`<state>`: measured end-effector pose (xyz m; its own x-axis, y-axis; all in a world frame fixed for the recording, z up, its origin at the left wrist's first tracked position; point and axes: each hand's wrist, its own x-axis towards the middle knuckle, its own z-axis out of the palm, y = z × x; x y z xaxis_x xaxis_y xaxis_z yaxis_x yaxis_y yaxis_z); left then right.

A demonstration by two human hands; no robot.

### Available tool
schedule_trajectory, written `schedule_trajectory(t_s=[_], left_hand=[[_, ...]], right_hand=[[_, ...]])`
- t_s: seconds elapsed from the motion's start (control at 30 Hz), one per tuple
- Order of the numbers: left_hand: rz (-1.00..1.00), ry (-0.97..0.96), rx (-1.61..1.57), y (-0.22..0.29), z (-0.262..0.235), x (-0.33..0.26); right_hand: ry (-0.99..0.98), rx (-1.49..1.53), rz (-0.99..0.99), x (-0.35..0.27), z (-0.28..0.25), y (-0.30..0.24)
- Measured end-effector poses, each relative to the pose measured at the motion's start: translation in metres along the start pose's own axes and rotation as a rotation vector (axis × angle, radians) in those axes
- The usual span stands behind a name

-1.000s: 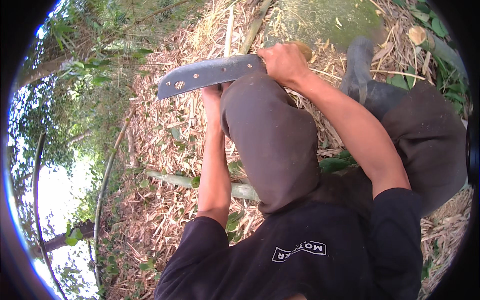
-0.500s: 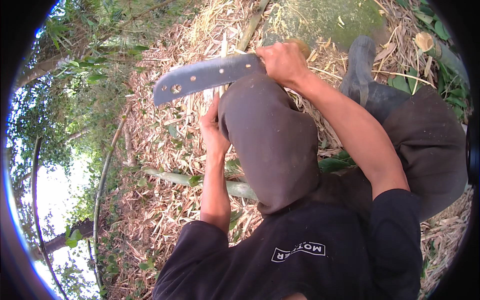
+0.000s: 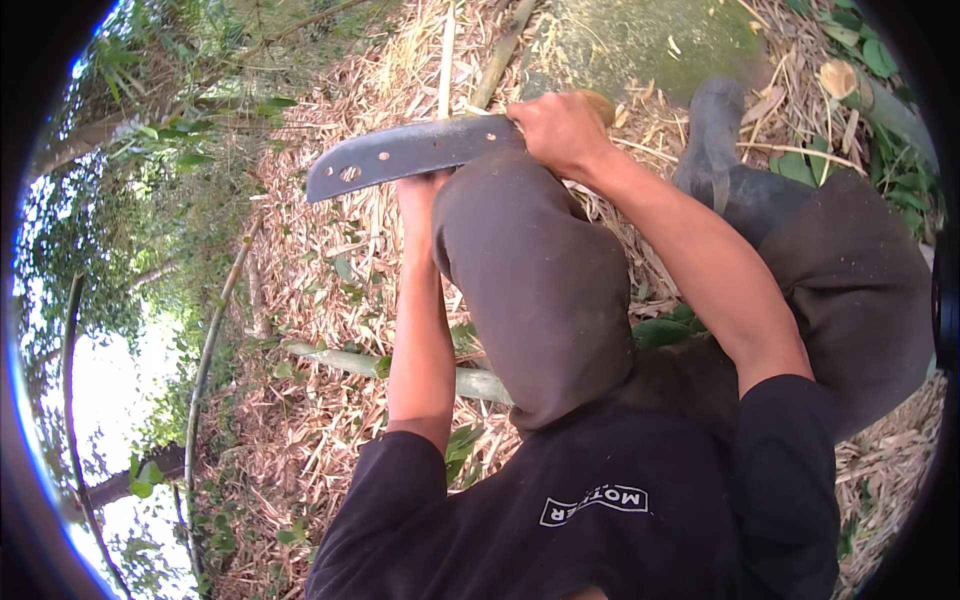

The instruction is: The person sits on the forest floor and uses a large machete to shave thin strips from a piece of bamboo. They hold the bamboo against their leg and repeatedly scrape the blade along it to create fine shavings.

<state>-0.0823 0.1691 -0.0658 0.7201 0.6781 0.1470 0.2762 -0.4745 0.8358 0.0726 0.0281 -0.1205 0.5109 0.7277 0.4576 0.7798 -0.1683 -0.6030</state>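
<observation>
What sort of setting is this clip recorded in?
Outdoors, probably a bamboo grove or wooded plot: dry leaf litter covers the ground, a cut green bamboo pole lies on it, and the right hand grips a broad machete.

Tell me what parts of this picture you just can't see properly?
- Head view: the left hand is mostly hidden behind the big knife and the knee.
- The knife's handle is covered by the right hand.
- The green bamboo stem on the ground passes behind the arm and knee.
</observation>
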Motion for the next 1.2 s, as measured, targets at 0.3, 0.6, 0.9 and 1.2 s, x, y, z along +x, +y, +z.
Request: schedule_trajectory(t_s=[0.3,0.6,0.9,1.2], left_hand=[[0.138,-0.203,0.225,0.008,-0.023,-0.078],[-0.110,-0.087,-0.010,0.020,-0.003,-0.019],[-0.043,-0.194,0.023,0.001,-0.026,-0.116],[-0.222,-0.083,0.031,0.038,-0.010,-0.028]], right_hand=[[-0.025,-0.056,0.120,-0.012,-0.023,0.003],[-0.081,-0.065,0.037,0.002,-0.005,-0.004],[-0.048,-0.090,0.107,-0.014,-0.018,0.007],[-0.021,-0.045,0.087,0.000,-0.013,-0.017]])
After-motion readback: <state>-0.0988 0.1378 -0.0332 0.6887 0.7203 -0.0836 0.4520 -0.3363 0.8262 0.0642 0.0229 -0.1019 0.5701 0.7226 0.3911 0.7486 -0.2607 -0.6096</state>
